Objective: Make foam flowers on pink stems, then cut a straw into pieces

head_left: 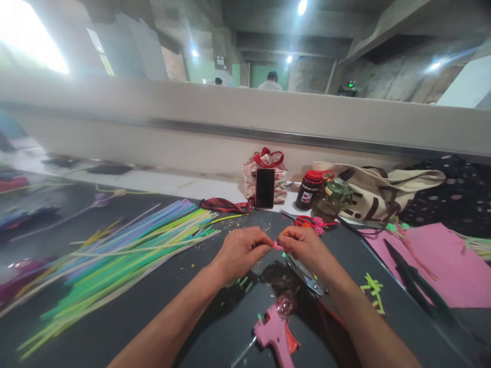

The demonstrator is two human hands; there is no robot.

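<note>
A short pink piece, likely pipe cleaner [276, 246], is pinched between my two hands above the dark mat. My left hand [245, 250] grips its left end with thumb and fingertips. The other end sits in the closed fingers of my right hand [301, 244], which cover most of it. Just below my right hand lies a metal pliers-like tool [307, 276], partly hidden by the wrist. Nearer to me, a pink glue gun [274, 329] rests between my forearms. Small green cut bits [243, 282] are scattered under my left hand.
Many coloured pipe cleaners [138, 255] spread on the left. Behind my hands stand a phone [264, 188], a patterned bag [247, 171], a black bottle [309, 191] and a green bottle [333, 197]. Red-handled scissors [303, 220] lie before them. Pink sheets [452, 266] and dark-handled shears [416, 281] are right.
</note>
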